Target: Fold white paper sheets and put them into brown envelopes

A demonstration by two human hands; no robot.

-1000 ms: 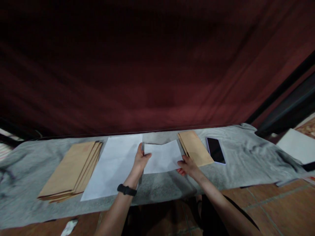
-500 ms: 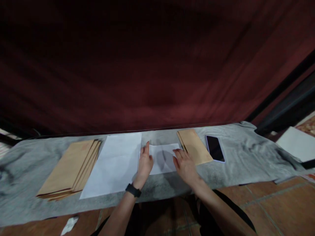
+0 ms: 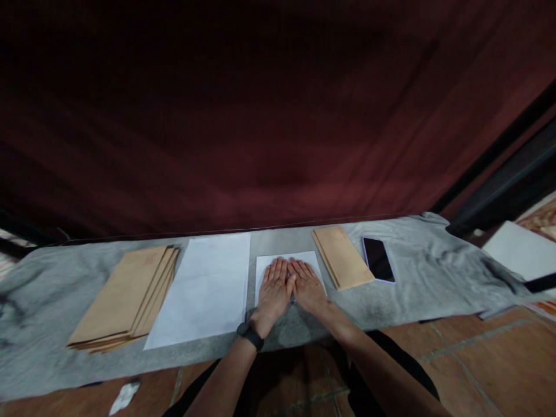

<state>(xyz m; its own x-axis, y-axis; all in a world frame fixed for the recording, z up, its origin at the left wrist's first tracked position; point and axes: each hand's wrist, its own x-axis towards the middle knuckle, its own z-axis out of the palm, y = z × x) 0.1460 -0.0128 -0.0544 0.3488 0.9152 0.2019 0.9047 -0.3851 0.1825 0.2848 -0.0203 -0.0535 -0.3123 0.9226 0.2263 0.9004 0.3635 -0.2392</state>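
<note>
A small folded sheet of white paper [image 3: 263,264] lies flat in front of me. Both my left hand [image 3: 275,288] and my right hand [image 3: 307,285] rest palm down on it, side by side, thumbs close together. The fingers of each hand are stretched out, and they cover much of the paper's middle. Left of it lies a larger stack of white sheets [image 3: 204,289]. Just to the right are brown envelopes [image 3: 343,258], apart from my right hand. My left wrist wears a dark watch.
A fanned pile of larger brown envelopes [image 3: 119,295] lies at the left. A phone [image 3: 377,259] with a pale purple edge lies at the right. Grey cloth [image 3: 438,272] covers the table. A dark red curtain [image 3: 278,145] hangs behind, and a crumpled white scrap [image 3: 124,398] is on the tiled floor.
My hands have come together from the folded paper's two sides onto its middle. Their fingers now lie flat, pressing on it. The envelopes, stack and phone stay where they were.
</note>
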